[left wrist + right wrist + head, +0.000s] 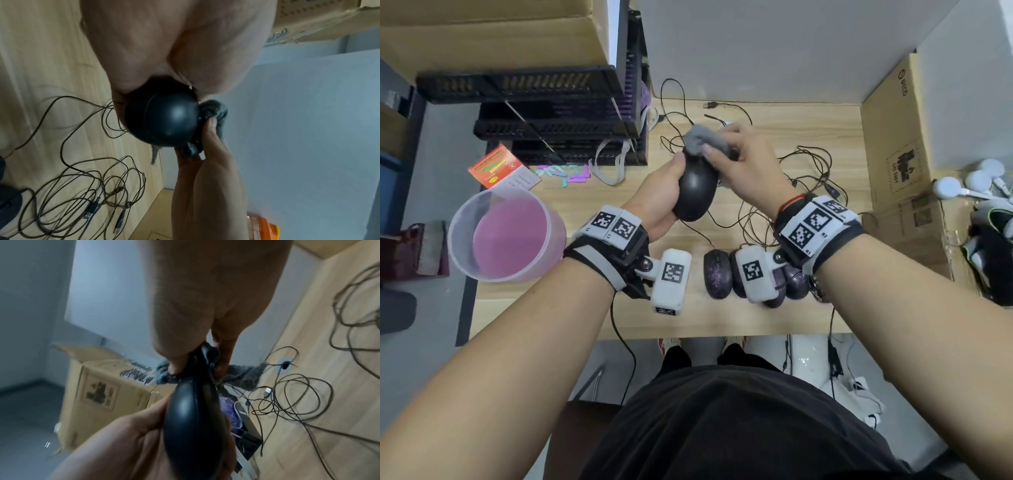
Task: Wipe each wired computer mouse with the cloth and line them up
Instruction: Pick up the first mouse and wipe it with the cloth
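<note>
My left hand [664, 202] grips a plain black wired mouse [697, 190] above the middle of the wooden table [808, 126], fingers curled around its rear and underside. My right hand [739, 157] pinches a grey cloth [702, 138] against the mouse's front end. From the left wrist the mouse [162, 118] shows end-on with the cloth [213, 110] beside it. The right wrist view has the mouse [193, 423] edge-on and the cloth [164, 374] bunched at its tip. Several dark purple-patterned mice [717, 274] lie side by side near the front edge, partly hidden by my right wrist.
Tangled black cables [804, 192] with USB plugs spread over the table's middle and right. A clear tub with a pink bottom [506, 236] stands at the left front. Stacked black trays [558, 116] occupy the back left, and a cardboard box [900, 171] borders the right.
</note>
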`<state>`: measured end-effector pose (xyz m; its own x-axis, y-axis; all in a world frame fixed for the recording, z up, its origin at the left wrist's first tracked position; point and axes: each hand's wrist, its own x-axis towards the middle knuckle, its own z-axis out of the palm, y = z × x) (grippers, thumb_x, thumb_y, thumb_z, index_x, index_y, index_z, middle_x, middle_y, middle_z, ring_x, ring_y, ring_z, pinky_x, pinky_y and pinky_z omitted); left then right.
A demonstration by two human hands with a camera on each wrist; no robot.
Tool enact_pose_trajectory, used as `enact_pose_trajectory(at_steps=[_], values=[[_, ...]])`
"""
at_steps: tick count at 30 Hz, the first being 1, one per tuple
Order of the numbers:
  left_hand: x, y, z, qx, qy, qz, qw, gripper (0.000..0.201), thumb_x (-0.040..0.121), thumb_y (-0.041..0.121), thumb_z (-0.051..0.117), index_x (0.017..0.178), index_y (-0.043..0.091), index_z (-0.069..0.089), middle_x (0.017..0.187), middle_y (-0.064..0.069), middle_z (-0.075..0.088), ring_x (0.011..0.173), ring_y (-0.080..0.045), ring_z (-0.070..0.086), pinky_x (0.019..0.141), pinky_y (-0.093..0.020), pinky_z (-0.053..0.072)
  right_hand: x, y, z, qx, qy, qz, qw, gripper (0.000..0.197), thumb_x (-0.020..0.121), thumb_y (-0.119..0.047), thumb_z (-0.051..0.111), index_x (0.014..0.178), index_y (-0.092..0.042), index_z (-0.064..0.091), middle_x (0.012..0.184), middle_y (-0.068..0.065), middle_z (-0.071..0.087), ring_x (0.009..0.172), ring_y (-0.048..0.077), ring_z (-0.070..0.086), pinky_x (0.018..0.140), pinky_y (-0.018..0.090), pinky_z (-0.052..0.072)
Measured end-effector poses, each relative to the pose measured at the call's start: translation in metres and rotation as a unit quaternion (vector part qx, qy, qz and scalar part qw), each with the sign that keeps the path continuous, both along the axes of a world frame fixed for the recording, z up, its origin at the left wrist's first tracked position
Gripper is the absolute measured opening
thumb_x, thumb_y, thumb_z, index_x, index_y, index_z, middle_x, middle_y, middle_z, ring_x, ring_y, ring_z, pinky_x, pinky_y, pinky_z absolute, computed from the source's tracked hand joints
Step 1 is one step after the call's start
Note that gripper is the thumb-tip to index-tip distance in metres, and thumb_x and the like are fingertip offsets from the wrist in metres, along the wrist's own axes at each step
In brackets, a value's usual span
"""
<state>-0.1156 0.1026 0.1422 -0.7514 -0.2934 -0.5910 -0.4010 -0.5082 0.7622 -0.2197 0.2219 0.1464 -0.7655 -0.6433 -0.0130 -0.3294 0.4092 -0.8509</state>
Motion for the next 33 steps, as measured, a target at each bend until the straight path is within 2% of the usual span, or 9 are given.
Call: enact_pose_trajectory(at_steps=[2, 7, 12, 14, 18, 21, 26, 30, 33], values=[[-0.001, -0.005, -0.002, -0.009, 0.013, -0.004, 1.000, 0.036, 0.110, 0.034, 0.043, 0.138, 0.018, 0.059, 0.124, -0.007, 0.071, 0.111, -0.020, 0.068, 0.081, -0.032, 0.059, 0.002, 0.001, 0.000, 0.020, 0.042, 0.084, 0.995, 0.017, 0.091, -0.024, 0.067, 0.103, -0.016, 0.076, 0.115, 0.005, 0.053, 0.103, 0.012, 0.054, 0.087, 0.010, 0.040], [0.002, 0.002, -0.004, -0.051, -0.001, -0.025, 0.998, 0.033, 0.113, 0.029, 0.033, 0.126, 0.015, 0.060, 0.117, -0.007, 0.071, 0.110, -0.020, 0.067, 0.104, -0.038, 0.050, -0.010, 0.003, -0.003, 0.070, 0.031, 0.028, 0.997, 0.013, 0.091, -0.023, 0.067, 0.094, -0.014, 0.076, 0.109, 0.002, 0.053, 0.099, 0.013, 0.055, 0.091, 0.029, 0.045], [0.000, -0.006, -0.003, -0.046, 0.007, -0.011, 0.999, 0.026, 0.109, 0.022, 0.042, 0.113, 0.015, 0.068, 0.105, -0.005, 0.076, 0.097, -0.014, 0.071, 0.096, -0.033, 0.053, 0.002, 0.002, -0.004, 0.050, 0.054, 0.132, 0.989, 0.012, 0.088, -0.019, 0.070, 0.094, -0.011, 0.077, 0.117, 0.009, 0.053, 0.099, 0.016, 0.055, 0.081, 0.014, 0.041], [0.001, -0.005, -0.003, -0.046, -0.007, -0.005, 0.999, 0.036, 0.112, 0.027, 0.035, 0.122, 0.009, 0.064, 0.107, -0.005, 0.074, 0.098, -0.014, 0.070, 0.095, -0.033, 0.054, -0.004, 0.003, -0.008, 0.050, 0.039, 0.084, 0.994, 0.010, 0.088, -0.019, 0.070, 0.092, -0.013, 0.077, 0.110, 0.005, 0.056, 0.098, 0.015, 0.055, 0.086, 0.025, 0.046], [-0.003, -0.006, -0.008, -0.016, -0.021, 0.011, 1.000, 0.046, 0.112, 0.033, 0.032, 0.138, 0.005, 0.057, 0.120, -0.009, 0.071, 0.101, -0.017, 0.071, 0.084, -0.029, 0.057, -0.005, 0.003, -0.015, -0.003, -0.112, -0.033, 0.993, 0.016, 0.093, -0.021, 0.063, 0.092, -0.010, 0.075, 0.095, 0.017, 0.068, 0.090, 0.025, 0.067, 0.089, 0.047, 0.056], [-0.005, -0.013, -0.007, 0.041, -0.022, 0.083, 0.995, 0.047, 0.112, 0.036, 0.033, 0.136, 0.005, 0.057, 0.120, -0.012, 0.072, 0.101, -0.021, 0.073, 0.077, -0.035, 0.061, 0.012, 0.005, -0.011, -0.105, -0.260, -0.042, 0.959, 0.021, 0.097, -0.008, 0.059, 0.104, 0.009, 0.068, 0.096, 0.022, 0.066, 0.088, 0.026, 0.068, 0.087, 0.044, 0.059], [-0.002, -0.025, -0.023, 0.043, -0.046, 0.103, 0.993, 0.054, 0.104, 0.041, 0.040, 0.143, 0.004, 0.050, 0.130, -0.023, 0.066, 0.120, -0.039, 0.065, 0.074, -0.044, 0.061, 0.035, 0.010, -0.005, -0.131, -0.300, 0.028, 0.945, 0.018, 0.092, 0.002, 0.063, 0.103, 0.016, 0.067, 0.090, 0.024, 0.067, 0.082, 0.024, 0.065, 0.085, 0.037, 0.059], [0.001, -0.018, -0.014, 0.007, -0.042, 0.002, 0.999, 0.071, 0.106, 0.062, 0.018, 0.126, 0.009, 0.061, 0.093, -0.014, 0.074, 0.074, -0.023, 0.073, 0.061, -0.031, 0.057, 0.029, 0.009, 0.002, -0.117, -0.244, 0.069, 0.960, 0.015, 0.083, 0.008, 0.070, 0.098, 0.005, 0.071, 0.085, 0.017, 0.071, 0.077, 0.018, 0.067, 0.073, 0.034, 0.061], [-0.002, -0.003, -0.008, 0.012, -0.011, -0.028, 0.999, 0.071, 0.103, 0.068, 0.018, 0.121, 0.017, 0.065, 0.090, -0.005, 0.071, 0.069, -0.012, 0.066, 0.061, -0.025, 0.051, 0.016, 0.001, 0.000, -0.130, -0.186, -0.013, 0.974, 0.007, 0.085, -0.011, 0.073, 0.088, -0.017, 0.073, 0.077, 0.004, 0.069, 0.071, 0.017, 0.064, 0.067, 0.037, 0.058]])
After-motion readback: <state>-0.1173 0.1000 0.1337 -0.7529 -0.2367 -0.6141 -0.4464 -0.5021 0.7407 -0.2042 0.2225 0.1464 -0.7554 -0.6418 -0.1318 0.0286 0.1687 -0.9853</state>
